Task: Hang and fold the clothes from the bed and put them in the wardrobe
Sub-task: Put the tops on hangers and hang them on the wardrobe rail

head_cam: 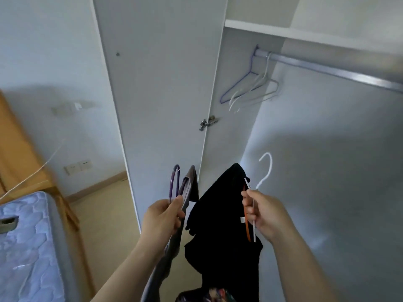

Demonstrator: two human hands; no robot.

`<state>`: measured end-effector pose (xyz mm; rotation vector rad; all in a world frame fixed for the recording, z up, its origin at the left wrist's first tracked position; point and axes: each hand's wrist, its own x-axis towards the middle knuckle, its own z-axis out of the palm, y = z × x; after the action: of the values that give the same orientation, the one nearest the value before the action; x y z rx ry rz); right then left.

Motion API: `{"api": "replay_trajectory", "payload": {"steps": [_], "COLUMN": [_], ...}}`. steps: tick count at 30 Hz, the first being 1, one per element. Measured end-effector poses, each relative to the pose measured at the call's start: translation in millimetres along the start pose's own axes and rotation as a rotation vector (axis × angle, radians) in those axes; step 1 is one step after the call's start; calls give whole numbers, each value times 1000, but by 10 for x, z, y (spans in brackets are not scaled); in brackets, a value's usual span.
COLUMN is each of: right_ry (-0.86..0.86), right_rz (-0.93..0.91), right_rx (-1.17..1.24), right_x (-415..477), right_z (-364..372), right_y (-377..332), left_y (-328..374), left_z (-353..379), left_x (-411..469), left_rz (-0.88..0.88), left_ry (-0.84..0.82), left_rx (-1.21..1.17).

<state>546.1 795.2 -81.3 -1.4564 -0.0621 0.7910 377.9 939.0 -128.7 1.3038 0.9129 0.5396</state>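
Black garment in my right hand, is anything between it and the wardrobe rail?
Nothing visible blocks the black garment. The wardrobe door stands open; empty hangers bunch at the left end of the rail, the rest is bare.

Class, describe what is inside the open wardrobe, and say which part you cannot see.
A shelf, a metal rail below it, and at the rail's left end one bare purple hanger and several bare white hangers. The black garment covers the wardrobe's lower part.

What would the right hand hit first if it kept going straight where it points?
Carrying its white hanger and black garment, the right hand looks headed for the wardrobe's inner side panel, below the empty hangers; depth unclear.
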Motion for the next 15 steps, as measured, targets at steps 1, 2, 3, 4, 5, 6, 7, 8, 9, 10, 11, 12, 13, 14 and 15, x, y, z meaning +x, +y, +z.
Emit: {"api": "replay_trajectory", "payload": {"steps": [1,2,3,4,5,6,7,8,9,10,11,12,13,14,15], "right_ry": [14,27,39,51,63,73,83,93,102,110,118,128,140,154,169], "right_rz": [-12,-24,-33,-38,-41,-44,-48,-52,-53,-54,-55,-58,-60,-62,-65], "right_rx": [12,23,34,42,48,54,63,72,79,86,94,103,111,118,122], "right_x": [86,179,278,378,475,571,666,760,851,939,1022,1106,1188,1262,1335], "right_z": [-29,-54,-81,-106,-131,-155,-181,-209,-241,-270,-299,-329,-360,-389,-411], "right_y": [-51,-101,-148,-198,-247,-299,-351,-405,-463,-523,-584,-647,-709,-768,-823], "left_y": [34,69,104,141,176,214,246,277,308,342,377,411,444,481,516], "left_z": [76,160,248,343,433,521,602,678,752,820,883,947,1009,1069,1121], "left_x": [137,274,407,536,653,760,861,958,1054,1147,1240,1334,1426,1512,1593], "left_rz": [0,0,1,2,-1,-4,-4,-5,-5,-2,3,4,1,-3,-8], "left_ry": [-18,-27,-28,-27,-28,-33,-42,-50,-54,-56,-57,-61,-68,-79,-94], "left_rx": [7,12,21,31,41,44,45,51,67,84,94,96,94,93,95]}}
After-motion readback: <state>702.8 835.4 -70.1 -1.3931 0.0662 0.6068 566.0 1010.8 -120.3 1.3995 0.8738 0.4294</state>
